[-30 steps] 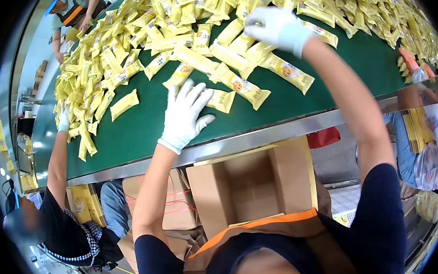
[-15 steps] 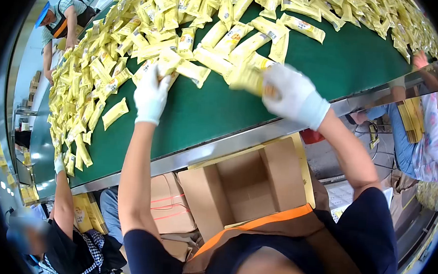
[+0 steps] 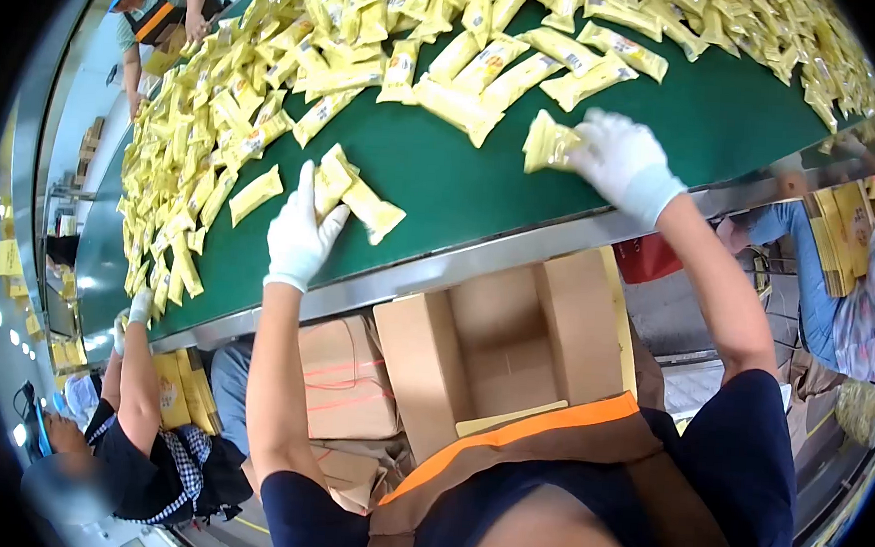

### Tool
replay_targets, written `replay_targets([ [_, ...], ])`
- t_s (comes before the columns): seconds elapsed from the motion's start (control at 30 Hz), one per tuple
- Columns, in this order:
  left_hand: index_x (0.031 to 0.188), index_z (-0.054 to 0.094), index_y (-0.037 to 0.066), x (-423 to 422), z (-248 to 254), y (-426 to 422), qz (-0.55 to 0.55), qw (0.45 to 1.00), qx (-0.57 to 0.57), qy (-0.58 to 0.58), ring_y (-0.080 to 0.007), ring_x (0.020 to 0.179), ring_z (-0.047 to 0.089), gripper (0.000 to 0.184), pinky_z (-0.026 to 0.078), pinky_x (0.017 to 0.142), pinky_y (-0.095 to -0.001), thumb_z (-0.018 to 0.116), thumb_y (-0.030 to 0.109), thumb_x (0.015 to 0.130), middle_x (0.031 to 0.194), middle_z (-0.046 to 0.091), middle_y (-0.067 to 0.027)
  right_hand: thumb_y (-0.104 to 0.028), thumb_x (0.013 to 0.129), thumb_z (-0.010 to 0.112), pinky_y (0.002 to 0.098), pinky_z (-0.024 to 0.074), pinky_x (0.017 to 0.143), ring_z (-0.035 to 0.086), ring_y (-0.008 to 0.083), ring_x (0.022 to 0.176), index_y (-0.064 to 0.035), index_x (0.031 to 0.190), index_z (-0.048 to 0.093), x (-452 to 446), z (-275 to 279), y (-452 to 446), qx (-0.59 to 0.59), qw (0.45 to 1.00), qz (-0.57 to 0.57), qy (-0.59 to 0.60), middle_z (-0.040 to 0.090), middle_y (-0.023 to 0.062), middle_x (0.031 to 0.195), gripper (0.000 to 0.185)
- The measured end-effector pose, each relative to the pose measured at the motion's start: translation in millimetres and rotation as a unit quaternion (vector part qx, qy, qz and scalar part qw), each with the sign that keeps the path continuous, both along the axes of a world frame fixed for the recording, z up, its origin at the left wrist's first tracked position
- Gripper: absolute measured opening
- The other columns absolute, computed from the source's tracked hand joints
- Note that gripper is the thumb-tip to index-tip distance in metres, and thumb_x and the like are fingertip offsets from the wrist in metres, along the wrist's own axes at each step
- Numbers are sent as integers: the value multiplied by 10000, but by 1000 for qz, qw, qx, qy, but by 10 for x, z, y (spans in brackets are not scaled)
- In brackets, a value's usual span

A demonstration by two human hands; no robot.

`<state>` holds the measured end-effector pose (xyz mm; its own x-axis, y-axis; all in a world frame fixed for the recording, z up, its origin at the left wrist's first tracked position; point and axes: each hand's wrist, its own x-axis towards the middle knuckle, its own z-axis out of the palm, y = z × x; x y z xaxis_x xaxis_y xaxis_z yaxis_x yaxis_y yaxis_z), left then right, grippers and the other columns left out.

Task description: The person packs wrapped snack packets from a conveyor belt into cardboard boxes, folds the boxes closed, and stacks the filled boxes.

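My left hand (image 3: 305,233), in a white glove, is above the green belt near its front edge. Its fingers and thumb are around a yellow snack packet (image 3: 333,179), and a second yellow packet (image 3: 374,211) lies crosswise against it. To the right, my white-gloved right hand (image 3: 627,160) grips yellow packets (image 3: 548,143) that stick out to the left of its fingers; how many it holds is partly hidden. Just beyond the hands, a loose group of similar packets (image 3: 458,107) lies on the belt.
The green conveyor belt (image 3: 442,199) has a metal edge (image 3: 458,265) and bears large heaps of packets (image 3: 207,109). Below me stands an open cardboard box (image 3: 507,358), with flattened cartons (image 3: 346,373) beside it. Co-workers are at the far left, the lower left (image 3: 146,446) and the right.
My left hand has drawn back from the pile with packets at its fingers. My right hand has moved right and away from the group, still gripping packets. The camera view has shifted slightly.
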<state>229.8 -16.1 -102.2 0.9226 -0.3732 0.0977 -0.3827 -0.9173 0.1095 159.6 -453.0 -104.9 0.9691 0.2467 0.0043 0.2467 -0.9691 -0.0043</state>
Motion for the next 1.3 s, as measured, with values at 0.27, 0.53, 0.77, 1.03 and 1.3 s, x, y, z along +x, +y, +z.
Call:
replay_targets([
  [0.27, 1440, 415, 34, -179, -215, -124, 62, 993, -75, -71, -364, 1008, 625, 600, 500, 863, -427, 539, 380, 966, 1186, 629, -196, -412, 729, 758, 389, 462, 796, 590, 265, 938, -82, 1295, 500, -357, 53, -265, 19, 988, 55, -142, 588, 85, 1016, 704],
  [0.53, 1373, 496, 134, 77, -346, -52, 29, 987, -49, -148, -346, 939, 627, 522, 508, 801, -443, 655, 289, 900, 1049, 640, -138, -471, 919, 637, 271, 549, 653, 665, 128, 731, -87, 1096, 637, 1022, 454, -663, 664, 709, -217, 99, 672, 5, 883, 423],
  [0.77, 1415, 457, 167, 50, -180, 55, 50, 994, 64, -73, -324, 954, 621, 701, 513, 803, -440, 746, 164, 776, 1057, 629, -101, -750, 746, 584, 377, 340, 1111, 451, 310, 1344, -48, 1413, 496, 1748, 280, -230, 278, 929, -115, 217, 454, 220, 1459, 973],
  [1.03, 1429, 475, 87, 229, -349, 266, 81, 985, -149, 23, -340, 1077, 616, 499, 483, 931, -401, 462, 382, 1027, 1215, 630, -165, -388, 666, 741, 424, 491, 852, 618, 331, 965, -63, 1150, 583, 185, 550, -254, 117, 978, 104, -141, 617, 139, 1070, 605],
  [1.3, 1442, 440, 12, 459, -190, 366, 120, 963, -97, 222, -304, 1204, 563, 705, 434, 1022, -349, 583, 482, 936, 1363, 540, -221, -417, 661, 732, 421, 488, 921, 603, 355, 1041, -58, 1379, 464, -278, 151, -510, 108, 994, 32, -9, 623, 210, 1114, 846],
])
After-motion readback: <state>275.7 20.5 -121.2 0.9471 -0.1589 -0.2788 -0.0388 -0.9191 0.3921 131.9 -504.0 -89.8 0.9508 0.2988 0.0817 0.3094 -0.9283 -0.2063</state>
